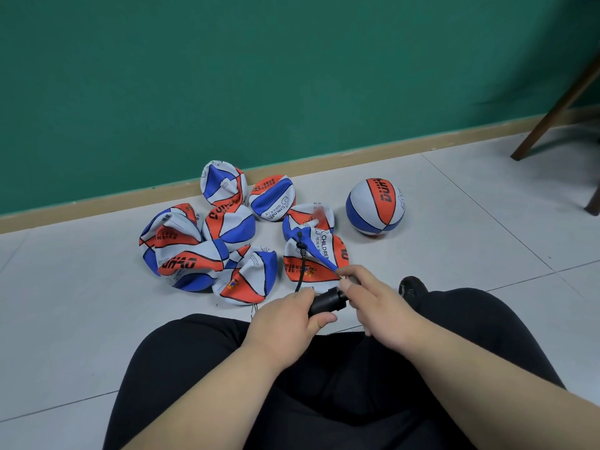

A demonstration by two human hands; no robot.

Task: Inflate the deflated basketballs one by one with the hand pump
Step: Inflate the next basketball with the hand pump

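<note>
Several deflated red, white and blue basketballs (211, 245) lie crumpled in a pile on the floor tiles by the wall. One round, inflated basketball (375, 206) stands apart to their right. My left hand (285, 323) grips the black body of the hand pump (326, 302) above my lap. My right hand (373, 303) pinches the pump's end with thumb and fingertips. A blue part of the pump (316, 251) slants up-left from those fingertips over the nearest flat ball. A thin black hose (302, 264) hangs along it.
A green wall (292, 76) with a tan skirting board runs behind the balls. Dark wooden furniture legs (552, 102) stand at the far right. My legs in black trousers (324, 384) fill the foreground, with a black shoe (412, 287) by my right hand.
</note>
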